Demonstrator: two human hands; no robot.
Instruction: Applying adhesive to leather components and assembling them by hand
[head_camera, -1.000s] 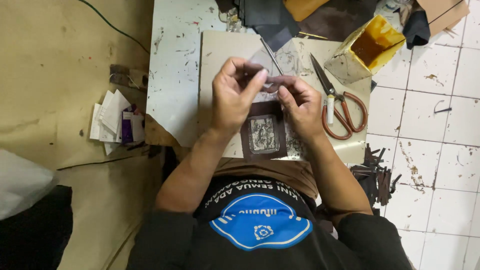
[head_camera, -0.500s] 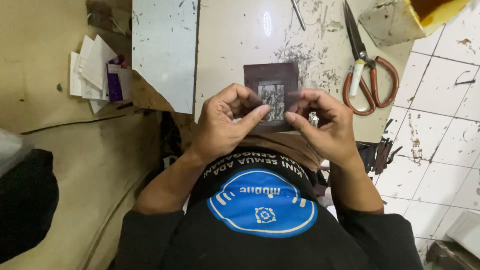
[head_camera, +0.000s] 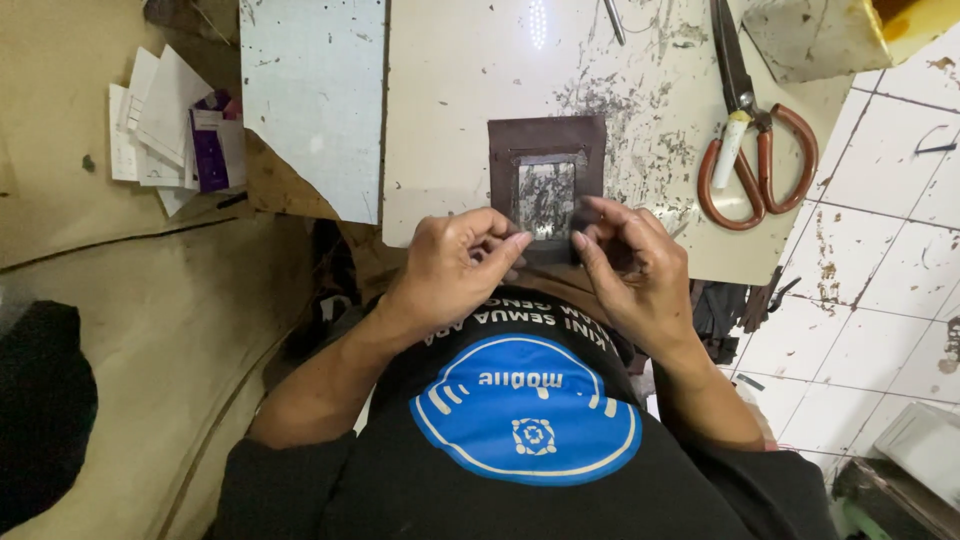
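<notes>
A dark brown leather piece (head_camera: 545, 160) with a clear window at its centre is laid flat on the pale, scuffed board (head_camera: 450, 100), at the board's near edge. Its near end is pinched from both sides: the left hand (head_camera: 455, 265) is closed on the near-left corner, thumb and forefinger pressed together, and the right hand (head_camera: 630, 265) is closed likewise on the near-right corner. What lies between the fingertips is hidden, so it cannot be told whether one layer or two is gripped.

Risks are judged as follows. The piece is held only at its near edge; if one side is pulled harder than the other, the piece is likely to be skewed on the board. The window film (thin, by its look) may be creased or smudged if the fingers are slid onto it. The piece lies close to the board's near edge and could be drawn off into the lap.

Scissors (head_camera: 750, 150) with red-brown handles are lying to the right, well apart from the hands. A stack of papers (head_camera: 170, 125) rests far left on the floor.
</notes>
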